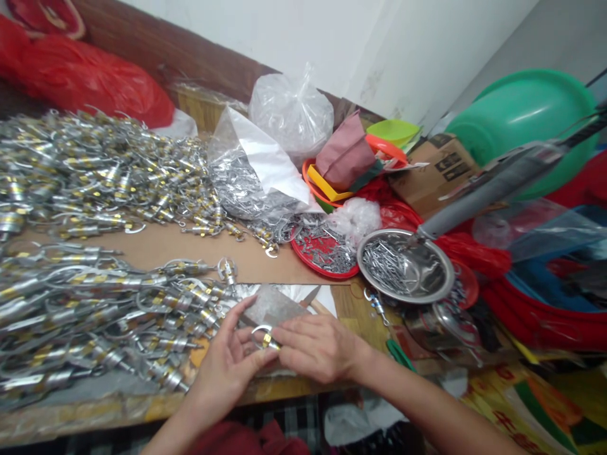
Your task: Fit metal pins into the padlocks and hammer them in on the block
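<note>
A small silver metal fitting with a curved arm and a brass-coloured part (pixel 267 341) is held between my two hands at the table's front edge. My left hand (pixel 233 349) is curled about its left side, thumb reaching to its lower edge. From the right, the fingers of my right hand (pixel 315 346) close over its other end, hiding much of it. Just behind my hands lies a flat grey metal block (pixel 272 308). Beside it, a pointed blade-like tool (pixel 309 296) rests on white paper. Similar fittings (pixel 161 297) lie in a spread to my left.
A larger heap of fittings (pixel 95 167) fills the back left. Behind my hands stand a bag of metal parts (pixel 241 183), a red tray (pixel 327 273) and a steel bowl of pins (pixel 441 275). A grey bar (pixel 493 183) slants over the bowl. Green-handled tool (pixel 399 355) lies right.
</note>
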